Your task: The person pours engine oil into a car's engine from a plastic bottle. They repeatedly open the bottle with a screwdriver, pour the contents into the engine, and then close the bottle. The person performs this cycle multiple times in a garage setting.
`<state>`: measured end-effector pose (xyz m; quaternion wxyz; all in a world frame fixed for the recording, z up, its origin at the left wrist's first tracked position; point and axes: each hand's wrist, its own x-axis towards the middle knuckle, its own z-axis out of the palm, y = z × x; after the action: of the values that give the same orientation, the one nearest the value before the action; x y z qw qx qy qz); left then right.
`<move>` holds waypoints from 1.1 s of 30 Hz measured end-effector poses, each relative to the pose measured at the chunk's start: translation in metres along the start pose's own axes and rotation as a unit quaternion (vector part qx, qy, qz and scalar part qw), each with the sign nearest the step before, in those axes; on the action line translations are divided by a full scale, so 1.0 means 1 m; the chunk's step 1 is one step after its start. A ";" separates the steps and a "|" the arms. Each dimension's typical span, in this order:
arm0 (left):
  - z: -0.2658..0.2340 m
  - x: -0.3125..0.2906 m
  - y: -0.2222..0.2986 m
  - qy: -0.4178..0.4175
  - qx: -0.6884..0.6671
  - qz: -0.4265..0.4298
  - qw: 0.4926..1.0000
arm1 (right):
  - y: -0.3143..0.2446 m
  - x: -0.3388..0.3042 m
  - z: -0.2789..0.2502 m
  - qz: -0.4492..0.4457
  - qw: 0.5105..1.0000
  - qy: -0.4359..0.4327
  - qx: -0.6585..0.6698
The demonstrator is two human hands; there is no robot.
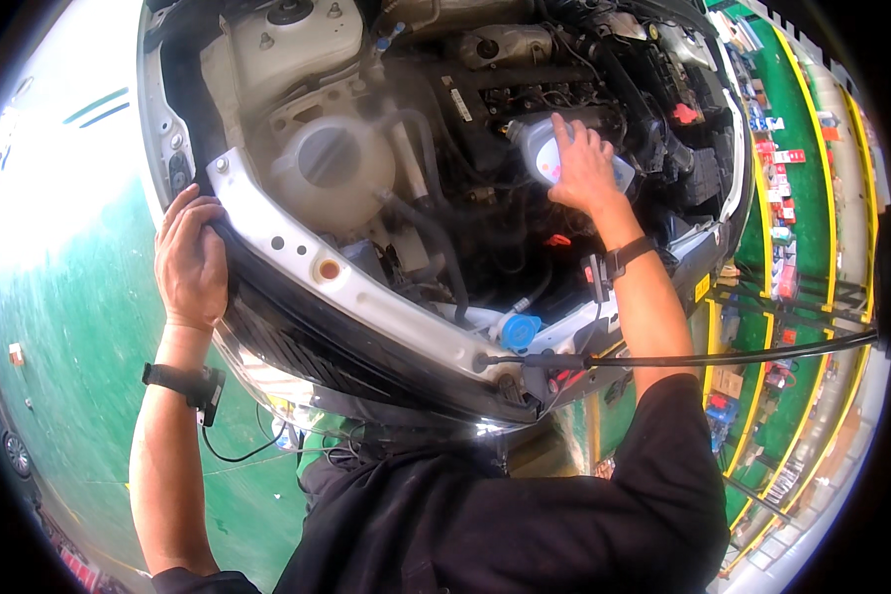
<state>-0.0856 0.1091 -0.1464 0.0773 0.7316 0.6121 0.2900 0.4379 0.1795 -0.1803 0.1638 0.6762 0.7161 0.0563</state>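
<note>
- Right grip: closed around pale grey plastic bottle with white label, from above and near right.
- Bottle: over the engine bay, beside black plastic engine cover, at its right; tilted, neck end toward far left. Contact between mouth and engine: cannot tell.
- Left grip: no loose article held; palm down, fingers laid over black trim at the left edge of the car's front, beside perforated white metal crossmember.
- Left part of bay: round translucent white reservoir with grey cap.
- Near part of bay: ribbed blue round cap; farther off, small red-orange loop, on the near side of the bottle.
- Near right: long thin black rod, below the right forearm.
- Handling, as judged: best with bottle steady, neck end in sight, tilt altered slowly from the wrist; forearm best held clear of the rod, wrist-strapped black device and its cable clear of engine parts; left grip useful as a brace for leaning in.
</note>
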 end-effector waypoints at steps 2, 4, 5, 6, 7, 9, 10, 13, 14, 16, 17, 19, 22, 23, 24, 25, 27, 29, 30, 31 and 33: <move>0.000 0.000 -0.001 -0.002 -0.001 0.002 1.000 | 0.000 0.000 -0.003 -0.006 1.000 0.003 -0.005; 0.000 0.000 -0.002 0.001 -0.003 0.004 1.000 | 0.000 0.001 -0.004 -0.007 1.000 0.004 -0.006; 0.000 0.000 -0.001 0.001 -0.003 0.004 1.000 | 0.000 0.001 -0.005 -0.009 1.000 0.005 -0.006; 0.000 0.000 0.000 0.003 -0.006 0.005 1.000 | 0.000 0.002 -0.006 -0.010 1.000 0.005 -0.007; 0.000 0.000 0.000 0.004 -0.009 0.005 1.000 | 0.000 0.002 -0.006 -0.012 1.000 0.006 -0.009; 0.000 -0.001 -0.001 0.004 -0.010 0.006 1.000 | -0.001 0.003 -0.008 -0.015 1.000 0.008 -0.011; 0.000 0.000 -0.002 0.004 -0.011 0.008 1.000 | -0.002 0.003 -0.010 -0.012 1.000 0.002 -0.013; 0.001 0.000 -0.002 0.006 -0.007 0.008 1.000 | -0.004 0.005 -0.015 -0.001 1.000 -0.019 -0.018; 0.001 -0.001 -0.002 0.006 -0.007 0.007 1.000 | -0.005 0.006 -0.016 0.006 0.999 -0.034 -0.021; 0.002 -0.001 -0.004 0.011 -0.011 0.009 1.000 | -0.007 0.007 -0.021 0.004 0.999 -0.039 -0.026; 0.002 -0.002 -0.004 0.011 -0.012 0.008 1.000 | -0.007 0.008 -0.023 0.003 0.999 -0.044 -0.032; 0.002 -0.002 -0.002 0.019 -0.019 0.007 1.000 | -0.009 0.009 -0.028 0.000 0.998 -0.047 -0.036; 0.003 -0.002 -0.003 0.022 -0.023 0.012 0.999 | -0.013 0.011 -0.034 -0.007 0.998 -0.046 -0.046; 0.002 -0.002 -0.003 0.023 -0.022 0.010 0.999 | -0.014 0.012 -0.035 -0.011 0.998 -0.042 -0.053; 0.001 -0.002 -0.002 0.024 -0.020 0.013 0.999 | -0.014 0.013 -0.035 -0.012 0.998 -0.041 -0.054; 0.002 -0.002 -0.001 0.025 -0.018 0.016 0.999 | -0.015 0.014 -0.033 -0.016 0.998 -0.028 -0.058; 0.002 -0.001 -0.001 0.028 -0.017 0.016 0.999 | -0.016 0.016 -0.033 -0.021 0.998 -0.014 -0.064; 0.003 -0.001 -0.001 0.031 -0.015 0.015 0.999 | -0.020 0.020 -0.034 -0.014 0.997 -0.007 -0.070; 0.003 -0.001 -0.002 0.032 -0.018 0.013 0.999 | -0.021 0.021 -0.034 -0.015 0.997 -0.007 -0.071; 0.003 -0.001 -0.002 0.034 -0.020 0.010 0.999 | -0.022 0.022 -0.035 -0.018 0.996 -0.003 -0.083; 0.004 -0.001 -0.004 0.037 -0.022 0.012 0.999 | -0.025 0.025 -0.036 -0.021 0.995 0.001 -0.095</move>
<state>-0.0864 0.1101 -0.1519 0.0674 0.7257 0.5995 0.3307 0.4022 0.2069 -0.1579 0.2277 0.6422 0.7218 0.1213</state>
